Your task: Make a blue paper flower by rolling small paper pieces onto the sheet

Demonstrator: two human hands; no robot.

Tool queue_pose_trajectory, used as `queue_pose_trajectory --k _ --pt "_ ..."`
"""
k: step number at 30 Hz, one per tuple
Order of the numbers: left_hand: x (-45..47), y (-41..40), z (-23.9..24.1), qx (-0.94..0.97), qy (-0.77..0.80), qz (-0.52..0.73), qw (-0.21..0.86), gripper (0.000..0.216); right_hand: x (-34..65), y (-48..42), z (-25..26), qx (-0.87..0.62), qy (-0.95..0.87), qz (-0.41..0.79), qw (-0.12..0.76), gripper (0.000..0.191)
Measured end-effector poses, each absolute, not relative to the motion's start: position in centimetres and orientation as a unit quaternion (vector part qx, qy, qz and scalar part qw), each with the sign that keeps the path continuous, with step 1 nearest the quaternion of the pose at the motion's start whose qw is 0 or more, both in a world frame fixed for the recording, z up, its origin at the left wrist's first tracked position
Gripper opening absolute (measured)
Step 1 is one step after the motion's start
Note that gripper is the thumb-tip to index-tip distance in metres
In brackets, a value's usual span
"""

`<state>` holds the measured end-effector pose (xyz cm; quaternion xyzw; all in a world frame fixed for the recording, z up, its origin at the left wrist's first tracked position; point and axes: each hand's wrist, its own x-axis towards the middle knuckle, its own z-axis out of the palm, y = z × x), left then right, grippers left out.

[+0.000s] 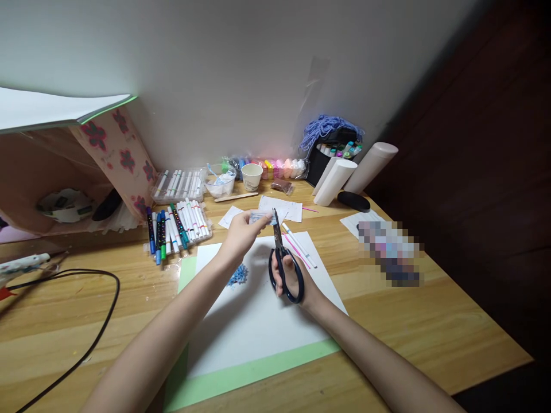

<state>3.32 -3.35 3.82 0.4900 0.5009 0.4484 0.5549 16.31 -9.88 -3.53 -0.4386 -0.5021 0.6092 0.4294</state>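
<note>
My left hand [241, 232] pinches a small piece of paper [260, 216] with bluish marks, above the far part of a white sheet [258, 338]. My right hand [293, 276] grips scissors [279, 244] with dark handles, fingers through the loops. Their blades point up and away, with the tips at the right end of the paper piece; I cannot tell whether they touch it. A small heap of blue bits [238, 275] lies on the white sheet, partly behind my left forearm. To the right of the scissors rest a white marker [301, 246] and a thin pink stick [297, 251].
Markers [172, 226] lie at the left, beside a patterned box [124, 155]. Along the wall stand a paper cup [252, 176], a bowl [220, 184], packed coloured clay [275, 168] and a black pen holder [322, 158] with blue yarn. A black cable [116, 298] curves at left.
</note>
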Motion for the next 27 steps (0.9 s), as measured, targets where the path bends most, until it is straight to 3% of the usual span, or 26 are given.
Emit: queue_pose_trajectory --k 14,20,27 --pt "3.0 -3.1 4.2 0.485 0.506 0.509 0.5 0.03 16.5 -10.4 -2.8 -0.384 -0.471 0.693 0.387 0.075" --pt "3.3 -3.4 3.3 0.505 0.502 0.53 0.46 0.03 16.3 -10.9 -2.9 -0.39 -0.508 0.664 0.385 0.072" --pt "3.4 -3.4 2.7 0.544 0.548 0.541 0.333 0.024 16.3 -11.1 -2.2 -0.415 -0.52 0.65 0.369 0.078"
